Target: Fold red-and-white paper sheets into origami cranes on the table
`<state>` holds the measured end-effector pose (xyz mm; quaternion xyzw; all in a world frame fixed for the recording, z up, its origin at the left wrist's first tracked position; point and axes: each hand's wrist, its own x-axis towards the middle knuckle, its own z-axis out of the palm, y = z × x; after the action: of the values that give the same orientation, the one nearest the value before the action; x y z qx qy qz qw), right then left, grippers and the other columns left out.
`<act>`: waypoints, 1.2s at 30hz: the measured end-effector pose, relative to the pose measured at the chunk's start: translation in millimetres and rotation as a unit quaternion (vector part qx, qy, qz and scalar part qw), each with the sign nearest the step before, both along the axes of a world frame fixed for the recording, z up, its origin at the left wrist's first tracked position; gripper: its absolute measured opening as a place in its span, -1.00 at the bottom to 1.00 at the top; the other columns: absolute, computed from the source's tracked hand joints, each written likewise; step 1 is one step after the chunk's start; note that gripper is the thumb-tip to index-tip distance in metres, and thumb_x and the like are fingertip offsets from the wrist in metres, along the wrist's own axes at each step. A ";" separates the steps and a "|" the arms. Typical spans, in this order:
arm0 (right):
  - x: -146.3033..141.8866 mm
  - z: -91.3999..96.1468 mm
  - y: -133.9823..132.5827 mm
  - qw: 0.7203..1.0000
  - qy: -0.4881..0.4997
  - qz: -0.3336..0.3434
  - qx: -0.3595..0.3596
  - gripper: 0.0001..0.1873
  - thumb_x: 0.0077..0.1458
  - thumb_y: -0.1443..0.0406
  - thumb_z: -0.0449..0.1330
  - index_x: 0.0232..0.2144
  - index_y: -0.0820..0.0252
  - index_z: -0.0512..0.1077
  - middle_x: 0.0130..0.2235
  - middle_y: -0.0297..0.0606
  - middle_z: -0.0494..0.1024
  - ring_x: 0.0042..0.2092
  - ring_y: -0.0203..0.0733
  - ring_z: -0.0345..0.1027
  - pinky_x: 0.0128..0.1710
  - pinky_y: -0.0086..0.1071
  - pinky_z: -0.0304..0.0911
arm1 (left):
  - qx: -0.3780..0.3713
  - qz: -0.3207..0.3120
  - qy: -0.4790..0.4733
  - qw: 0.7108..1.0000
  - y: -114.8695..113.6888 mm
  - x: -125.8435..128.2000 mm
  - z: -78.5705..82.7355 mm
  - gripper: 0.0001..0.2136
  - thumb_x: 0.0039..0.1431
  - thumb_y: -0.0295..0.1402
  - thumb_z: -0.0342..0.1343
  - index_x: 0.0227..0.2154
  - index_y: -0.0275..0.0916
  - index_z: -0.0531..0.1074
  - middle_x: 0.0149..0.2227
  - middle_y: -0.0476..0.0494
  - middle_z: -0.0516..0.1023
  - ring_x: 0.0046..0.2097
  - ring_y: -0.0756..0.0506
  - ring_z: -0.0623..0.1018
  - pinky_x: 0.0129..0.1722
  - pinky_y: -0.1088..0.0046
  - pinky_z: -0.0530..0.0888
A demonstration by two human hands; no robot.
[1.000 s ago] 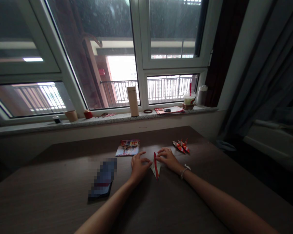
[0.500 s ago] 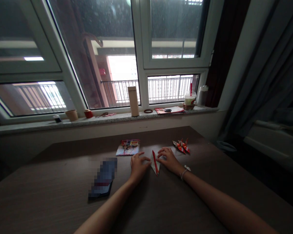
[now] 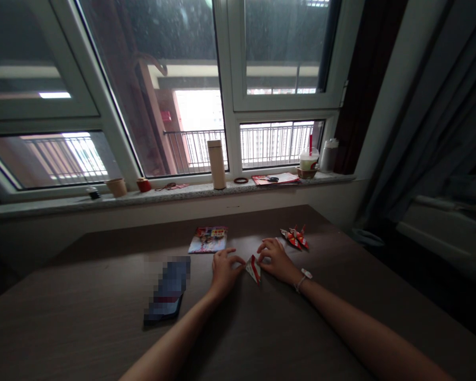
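A small folded paper [image 3: 253,269], pale with a red strip, lies on the table between my hands. My left hand [image 3: 224,272] pinches its left corner between thumb and forefinger. At its right edge, the thumb and bent forefinger of my right hand [image 3: 276,261] close on the paper; the exact grip is too small to make out. The paper's top is bent down, with the red strip crooked across it. Right of my right hand stand folded paper pieces [image 3: 295,238] in red and white, with upright points.
A printed packet [image 3: 208,240] lies beyond my left hand. A dark, partly blurred phone-like object [image 3: 168,291] rests to its left. Along the windowsill [image 3: 174,194] stand a tan bottle [image 3: 217,164], a lidded cup with a straw [image 3: 308,160] and papers with scissors [image 3: 275,179].
The paper's tall top point has folded down, so the paper is shorter and its red strip bends. My right hand shifted slightly right; my left hand stayed almost still.
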<state>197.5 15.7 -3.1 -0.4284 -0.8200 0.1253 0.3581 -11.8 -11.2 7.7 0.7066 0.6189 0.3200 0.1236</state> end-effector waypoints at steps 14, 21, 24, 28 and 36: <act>9.7 7.4 -0.2 0.997 -0.022 0.022 -0.070 -0.83 0.08 0.17 0.28 -0.50 0.07 0.56 -0.01 -0.27 0.51 0.20 -0.01 0.10 0.30 -0.01 -0.24 | -0.017 -0.052 0.067 0.996 0.7 -11.8 3.9 -0.80 0.16 -0.15 0.17 -0.43 -0.06 0.64 0.15 -0.07 0.45 0.18 -0.29 0.30 0.18 0.03 0.23; -4.2 -0.6 -0.1 0.995 -0.011 -0.030 -0.090 -0.89 0.01 0.18 0.34 -0.40 0.05 0.57 -0.05 -0.28 0.49 0.14 -0.01 0.14 0.23 -0.04 -0.14 | 0.006 -0.045 0.090 0.995 -0.6 1.8 5.2 -0.91 0.07 -0.24 0.27 -0.45 -0.10 0.61 0.09 -0.07 0.50 0.13 -0.25 0.35 0.14 0.11 0.27; -6.3 -2.7 0.4 0.994 -0.010 -0.049 -0.098 -0.88 0.01 0.17 0.34 -0.34 0.00 0.59 -0.04 -0.27 0.45 0.09 -0.03 0.17 0.20 -0.08 -0.09 | 0.002 -0.050 0.083 0.995 -1.9 2.4 5.5 -0.86 0.06 -0.27 0.28 -0.28 -0.01 0.61 0.11 -0.06 0.47 0.14 -0.24 0.35 0.16 0.11 0.25; -6.9 -2.0 0.3 0.993 -0.015 -0.063 -0.102 -0.89 0.03 0.17 0.32 -0.34 -0.01 0.60 -0.05 -0.26 0.45 0.09 -0.02 0.17 0.17 -0.10 -0.06 | -0.018 -0.061 0.089 0.994 -3.0 2.0 6.8 -0.84 0.09 -0.24 0.24 -0.24 0.05 0.62 0.12 -0.05 0.46 0.16 -0.25 0.33 0.18 0.09 0.22; -10.5 0.5 -1.2 0.991 -0.013 -0.082 -0.108 -0.87 0.05 0.14 0.31 -0.34 -0.02 0.60 -0.06 -0.26 0.46 0.08 -0.02 0.17 0.14 -0.12 -0.04 | -0.027 -0.036 0.108 0.993 -0.3 5.4 2.1 -0.87 0.13 -0.17 0.19 -0.32 0.02 0.62 0.15 -0.04 0.44 0.19 -0.27 0.30 0.20 0.03 0.17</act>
<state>187.0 14.4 -2.6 -0.5324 -0.7680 0.1779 0.3085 -6.4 -11.5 9.9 0.7550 0.6114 0.2206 0.0862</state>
